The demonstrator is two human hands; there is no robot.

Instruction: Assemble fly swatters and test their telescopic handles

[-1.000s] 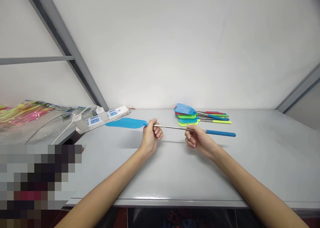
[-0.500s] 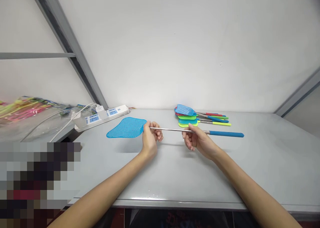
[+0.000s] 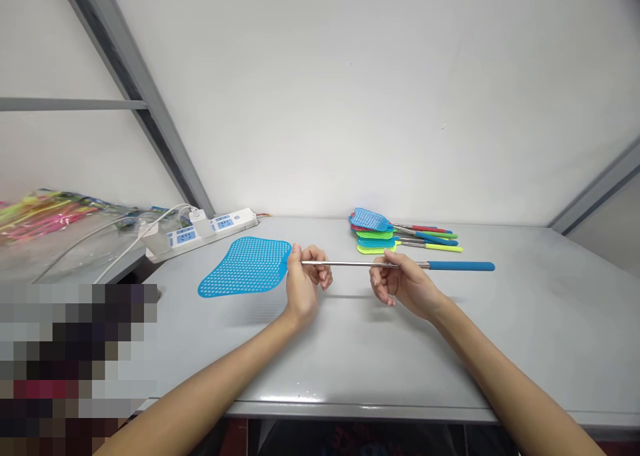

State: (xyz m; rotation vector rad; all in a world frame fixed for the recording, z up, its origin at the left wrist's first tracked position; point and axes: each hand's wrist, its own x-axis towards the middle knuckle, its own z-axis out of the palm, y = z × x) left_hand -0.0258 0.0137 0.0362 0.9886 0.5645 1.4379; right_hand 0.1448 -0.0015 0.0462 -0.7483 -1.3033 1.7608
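Observation:
A blue fly swatter [image 3: 245, 267] with a metal rod and a blue grip is held level above the grey table. My left hand [image 3: 306, 279] pinches the rod close to the perforated head, which points left. Farther along, my right hand [image 3: 404, 279] pinches the rod near the blue grip, and that grip sticks out to the right. Behind my right hand lies a pile of fly swatters [image 3: 373, 221] with blue, red and green heads, their handles pointing right.
A white power strip [image 3: 220, 226] with plugs and cables lies at the back left of the table [image 3: 350, 363]. Clear plastic bags [image 3: 55, 223] with colourful contents rest on a surface at far left. A white wall [image 3: 320, 96] stands behind, with grey metal posts on both sides.
The swatter's head has tilted to face me more and dipped lower at its left end. Both hands have shifted slightly right with the swatter, still gripping it.

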